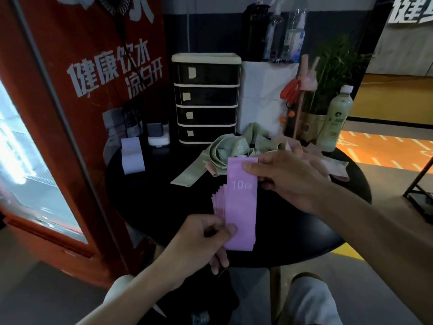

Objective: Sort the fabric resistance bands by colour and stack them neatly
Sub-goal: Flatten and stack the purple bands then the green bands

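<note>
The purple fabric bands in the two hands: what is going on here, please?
A person is sorting fabric resistance bands at a round black table. The left hand pinches the near end of a fanned stack of purple fabric bands, and the right hand holds the far end of the top one, marked 10. Behind them, pale green fabric bands lie in a loose heap, with pale pink fabric bands to its right; neither is stacked yet.

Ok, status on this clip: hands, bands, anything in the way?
Left hand pinches purple stack at near end; right hand pinches its far end. Green bands, pink bands heaped behind, unsorted. Nothing blocking.
</note>
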`<state>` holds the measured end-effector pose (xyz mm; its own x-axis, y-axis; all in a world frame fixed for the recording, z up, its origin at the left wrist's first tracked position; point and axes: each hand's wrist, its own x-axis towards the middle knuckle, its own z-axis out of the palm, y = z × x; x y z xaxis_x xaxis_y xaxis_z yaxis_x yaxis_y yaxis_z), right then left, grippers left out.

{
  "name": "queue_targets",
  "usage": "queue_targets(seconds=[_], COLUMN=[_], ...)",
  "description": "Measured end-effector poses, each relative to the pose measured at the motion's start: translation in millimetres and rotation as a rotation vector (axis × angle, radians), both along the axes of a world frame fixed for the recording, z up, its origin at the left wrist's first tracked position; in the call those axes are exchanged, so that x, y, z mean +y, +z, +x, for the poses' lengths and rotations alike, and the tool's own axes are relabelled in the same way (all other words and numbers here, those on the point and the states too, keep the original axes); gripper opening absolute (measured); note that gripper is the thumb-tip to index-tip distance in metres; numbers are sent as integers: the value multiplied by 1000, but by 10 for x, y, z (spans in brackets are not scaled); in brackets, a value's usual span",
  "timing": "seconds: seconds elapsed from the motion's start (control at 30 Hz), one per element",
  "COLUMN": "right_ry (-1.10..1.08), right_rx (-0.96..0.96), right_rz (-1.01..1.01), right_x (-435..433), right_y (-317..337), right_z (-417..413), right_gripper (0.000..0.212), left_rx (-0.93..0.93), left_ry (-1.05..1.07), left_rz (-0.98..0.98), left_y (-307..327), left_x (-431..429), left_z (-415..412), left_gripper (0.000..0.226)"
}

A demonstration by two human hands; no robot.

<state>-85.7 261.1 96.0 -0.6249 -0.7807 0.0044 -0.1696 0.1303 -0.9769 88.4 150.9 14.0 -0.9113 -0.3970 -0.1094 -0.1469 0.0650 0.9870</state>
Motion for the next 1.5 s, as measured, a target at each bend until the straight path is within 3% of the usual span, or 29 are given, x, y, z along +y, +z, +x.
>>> queue_targets(seconds=[0.13,0.27,0.4,0.53,0.67,0.9,1.1,1.23,1.37,1.5], right_ry=[-17,-96,-171,-181,-141,44,137,141,192,230], right_rx=[-61,-79,1,121,280,389,344,369,272,312], right_rz=[-11,12,66,103,230,371,453,445,461,511], right_x=[-61,-215,-337,-385,-424,-477,-515,-526,-524,-512], right_y=[-175,-352,-552,-635,-651,-544,-475,-448,-415,-391], right_z=[-25,-114,-164,-184,-224,-261,-287,-293,-318,-322], right_gripper=[25,21,19,18,13,31,25,26,20,32], left_rx=[-18,71,-67,-97,-88,-75,-128,-127,-114,-126], left_ry=[118,244,165,156,174,254,287,273,281,268], left_rz=[-225,-507,-660,-832,-846,-871,-846,-865,-863,-883], left_y=[52,5,-120,-153,-170,-205,-204,-213,-212,-216], left_x=[-106,-294,-265,-182,-159,-153,-169,-175,-179,-179], left_z=[-24,-228,-284,-264,-255,-249,-302,-299,-302,-307], left_gripper=[21,10,49,42,46,49,58,45,48,54])
